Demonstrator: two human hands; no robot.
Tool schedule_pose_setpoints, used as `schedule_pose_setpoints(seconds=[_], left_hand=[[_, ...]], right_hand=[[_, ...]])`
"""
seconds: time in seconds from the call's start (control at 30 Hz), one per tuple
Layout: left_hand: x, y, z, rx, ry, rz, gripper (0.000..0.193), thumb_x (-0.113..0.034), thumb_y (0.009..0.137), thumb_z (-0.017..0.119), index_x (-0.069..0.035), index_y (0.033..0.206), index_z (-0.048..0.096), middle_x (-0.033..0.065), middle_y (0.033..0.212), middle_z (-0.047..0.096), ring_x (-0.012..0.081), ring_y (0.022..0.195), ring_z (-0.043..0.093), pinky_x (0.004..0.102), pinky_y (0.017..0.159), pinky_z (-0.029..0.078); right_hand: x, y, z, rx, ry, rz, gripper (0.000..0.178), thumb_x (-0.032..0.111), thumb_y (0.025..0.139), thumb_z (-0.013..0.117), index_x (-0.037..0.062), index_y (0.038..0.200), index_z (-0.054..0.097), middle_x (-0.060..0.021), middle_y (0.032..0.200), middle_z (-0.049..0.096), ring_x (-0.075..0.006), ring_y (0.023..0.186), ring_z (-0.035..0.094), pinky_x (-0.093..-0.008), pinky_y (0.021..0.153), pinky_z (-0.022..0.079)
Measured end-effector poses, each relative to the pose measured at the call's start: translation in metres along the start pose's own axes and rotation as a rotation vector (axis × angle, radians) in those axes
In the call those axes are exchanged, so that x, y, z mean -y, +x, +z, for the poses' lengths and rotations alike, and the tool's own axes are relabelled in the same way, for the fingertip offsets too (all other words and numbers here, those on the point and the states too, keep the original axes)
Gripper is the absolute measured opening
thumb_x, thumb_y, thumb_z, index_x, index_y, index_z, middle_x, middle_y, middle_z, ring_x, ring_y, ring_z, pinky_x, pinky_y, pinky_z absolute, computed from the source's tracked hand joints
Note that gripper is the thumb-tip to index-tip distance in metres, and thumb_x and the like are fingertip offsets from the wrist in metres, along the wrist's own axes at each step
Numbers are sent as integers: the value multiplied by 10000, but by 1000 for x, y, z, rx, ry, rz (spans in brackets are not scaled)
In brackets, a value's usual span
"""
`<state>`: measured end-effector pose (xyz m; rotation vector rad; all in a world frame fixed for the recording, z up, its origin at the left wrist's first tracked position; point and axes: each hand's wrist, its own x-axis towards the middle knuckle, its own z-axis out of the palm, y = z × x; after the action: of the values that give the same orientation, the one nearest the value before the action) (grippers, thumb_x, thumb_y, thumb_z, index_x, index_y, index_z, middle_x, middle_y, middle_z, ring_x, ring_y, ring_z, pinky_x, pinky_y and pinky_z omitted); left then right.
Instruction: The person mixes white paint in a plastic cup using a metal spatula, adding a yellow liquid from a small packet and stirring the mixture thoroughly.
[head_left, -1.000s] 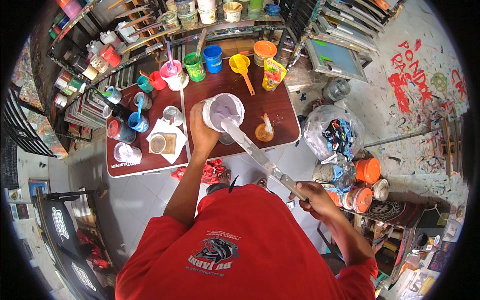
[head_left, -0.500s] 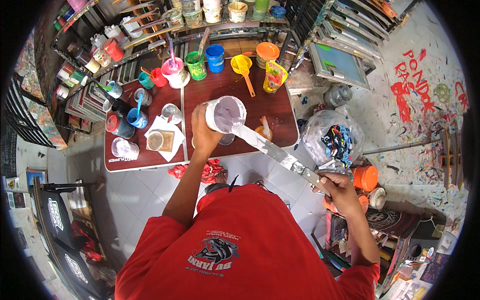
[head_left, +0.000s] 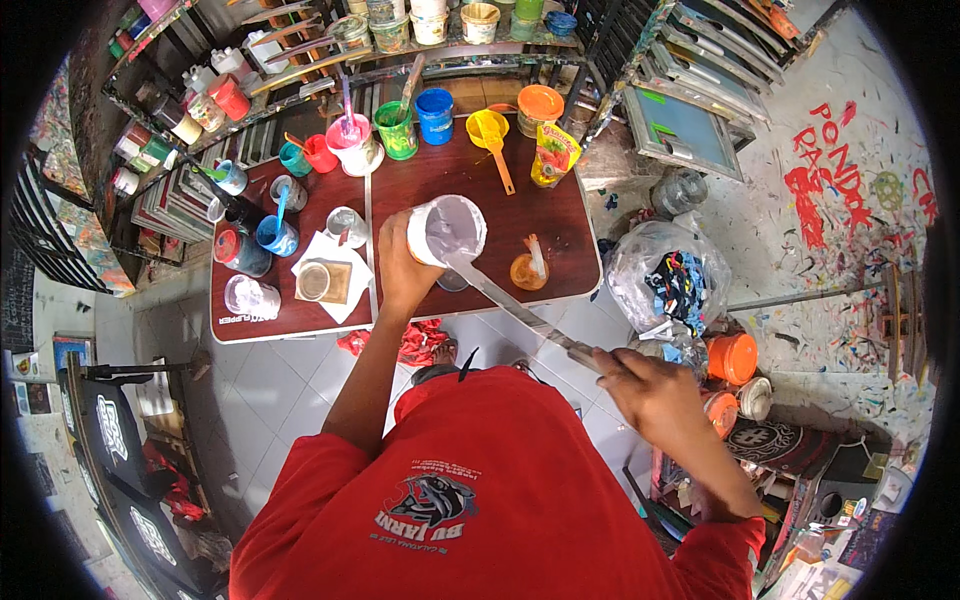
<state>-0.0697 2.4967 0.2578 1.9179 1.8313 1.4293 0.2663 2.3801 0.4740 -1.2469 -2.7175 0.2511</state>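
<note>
My left hand (head_left: 405, 262) is wrapped round a white tub (head_left: 468, 222), tilted with its mouth toward me and to the right. Pale grey-lilac paint (head_left: 448, 240) coats its inside. In my right hand (head_left: 648, 388) is the handle of a long spatula (head_left: 520, 312), its paint-smeared blade seen nearly edge-on. The blade's tip reaches into the tub at its lower rim. Both hands are raised above the near edge of the dark red table (head_left: 420, 170). Under the tub, a round lid or dish (head_left: 452, 280) is partly hidden.
Paint tubs in green (head_left: 396, 130), blue (head_left: 434, 117) and yellow (head_left: 487, 135) line the table's back. A glass jar (head_left: 314, 281) stands on white paper at left. Right of the table are a clear bag of rags (head_left: 650, 265) and an orange bucket (head_left: 733, 358).
My right hand has moved left and turned, bringing the spatula deeper into the tub. Its blade has rolled from broad side to edge. The tub has shifted slightly left.
</note>
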Motion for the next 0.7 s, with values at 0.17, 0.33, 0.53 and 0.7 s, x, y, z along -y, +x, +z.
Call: schedule_pose_setpoints(seconds=[0.17, 0.33, 0.53, 0.7], left_hand=[[14, -9, -1, -16, 18, 97, 868, -208, 590, 897, -15, 1319, 466, 239, 1335, 482, 441, 1259, 454, 517, 1060, 392], [18, -2, -11, -19, 13, 133, 805, -174, 619, 880, -16, 1304, 487, 245, 1344, 478, 445, 1295, 436, 520, 1075, 382], [25, 3, -20, 46, -12, 268, 786, -145, 630, 873, -26, 1309, 497, 247, 1367, 466, 441, 1294, 448, 515, 1067, 392], [24, 8, -19, 55, 39, 320, 729, -130, 624, 864, -31, 1272, 545, 223, 1363, 479, 435, 1291, 452, 512, 1064, 394]], right_hand=[[-20, 4, -9, -95, 128, 126, 325, 203, 895, 675, 27, 1166, 642, -126, 858, 677, -308, 694, 664, -398, 595, 532], [-5, 20, -14, -62, 110, 123, 332, 196, 897, 672, 24, 1178, 625, -124, 845, 666, -307, 645, 655, -407, 555, 518], [-1, 43, -18, -13, -20, 50, 383, 125, 885, 628, -28, 1232, 578, -140, 846, 659, -309, 661, 674, -403, 540, 525], [3, 65, 5, 338, 93, 212, 345, 78, 907, 517, -53, 1226, 517, -216, 896, 677, -399, 744, 686, -477, 666, 549]])
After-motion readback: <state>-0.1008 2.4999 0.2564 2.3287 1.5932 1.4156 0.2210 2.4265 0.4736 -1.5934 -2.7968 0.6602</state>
